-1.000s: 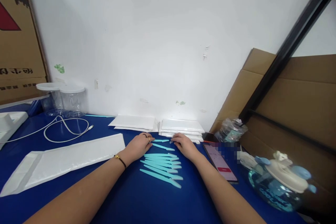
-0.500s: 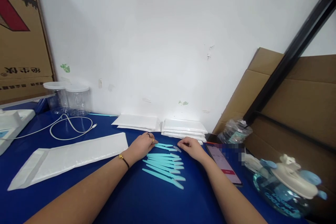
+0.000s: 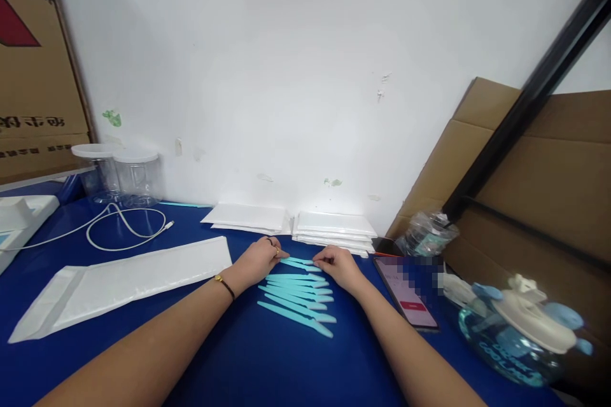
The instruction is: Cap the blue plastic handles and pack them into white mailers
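Several teal eyebrow razors lie fanned in a column on the blue table, whitish blade ends to the right. At the top of the column, my left hand pinches the handle end of one razor. My right hand is closed at that razor's blade end, thumb and finger together; what exactly sits between these fingertips is partly hidden. Just below it lies another razor close by. Behind my hands are two stacks of flat white packets, the left stack and the right stack.
A long white sleeve lies to the left, with a white cable and clear lidded jars behind it. A phone and a clear water bottle stand on the right. Cardboard leans beside them.
My right hand has moved a little left, its fingertips now meeting the blade end of the top razor. My left hand keeps its pinch. The view has shifted slightly.
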`<action>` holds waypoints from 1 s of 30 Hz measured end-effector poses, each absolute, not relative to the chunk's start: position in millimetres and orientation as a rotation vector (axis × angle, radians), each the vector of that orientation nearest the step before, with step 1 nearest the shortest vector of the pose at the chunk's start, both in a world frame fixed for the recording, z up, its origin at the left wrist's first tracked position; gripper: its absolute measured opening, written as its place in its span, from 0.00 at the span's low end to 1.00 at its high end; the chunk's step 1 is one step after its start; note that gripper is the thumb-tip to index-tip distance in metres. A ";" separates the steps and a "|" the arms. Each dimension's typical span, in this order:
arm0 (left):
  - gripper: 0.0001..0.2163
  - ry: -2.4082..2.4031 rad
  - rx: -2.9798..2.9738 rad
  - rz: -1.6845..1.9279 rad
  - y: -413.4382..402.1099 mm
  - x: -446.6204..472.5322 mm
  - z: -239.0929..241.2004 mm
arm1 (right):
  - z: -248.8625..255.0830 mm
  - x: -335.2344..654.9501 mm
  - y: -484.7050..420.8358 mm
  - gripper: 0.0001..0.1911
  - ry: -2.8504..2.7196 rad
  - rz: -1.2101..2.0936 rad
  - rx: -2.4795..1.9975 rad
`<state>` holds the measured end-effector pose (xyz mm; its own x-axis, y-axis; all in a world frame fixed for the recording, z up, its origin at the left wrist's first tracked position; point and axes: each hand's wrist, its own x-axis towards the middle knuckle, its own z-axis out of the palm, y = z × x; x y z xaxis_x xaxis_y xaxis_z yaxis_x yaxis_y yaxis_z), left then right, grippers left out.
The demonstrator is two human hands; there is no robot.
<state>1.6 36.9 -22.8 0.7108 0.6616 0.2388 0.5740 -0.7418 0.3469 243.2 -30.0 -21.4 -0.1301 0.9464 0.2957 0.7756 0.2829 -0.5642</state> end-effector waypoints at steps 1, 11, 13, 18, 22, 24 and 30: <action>0.15 0.955 2.664 0.503 37.4 1.9 -22.4 | -21.2 241.2 -30.1 0.07 -1.956 0.372 -1.544; 0.43 0.846 2.728 0.298 3.3 -1.6 -5.5 | -3.6 229.8 -73.5 0.55 -2.341 0.639 -1.657; 0.44 0.804 2.773 0.213 -12.5 1.1 0.9 | -4.0 223.1 -91.1 0.52 -2.411 0.604 -1.652; 0.18 0.875 2.892 0.137 -61.9 11.6 10.5 | -9.0 201.9 -137.2 0.28 -2.411 0.129 -1.565; 0.11 0.970 2.987 0.156 -94.4 16.1 8.7 | -7.1 190.1 -162.6 0.17 -2.406 -0.089 -1.610; 0.11 0.965 2.985 0.110 -102.7 16.5 7.5 | -3.9 187.1 -168.6 0.13 -2.446 -0.095 -1.643; 0.11 0.880 2.965 0.111 -109.6 13.8 1.5 | 3.3 182.2 -170.8 0.14 -2.572 -0.017 -1.727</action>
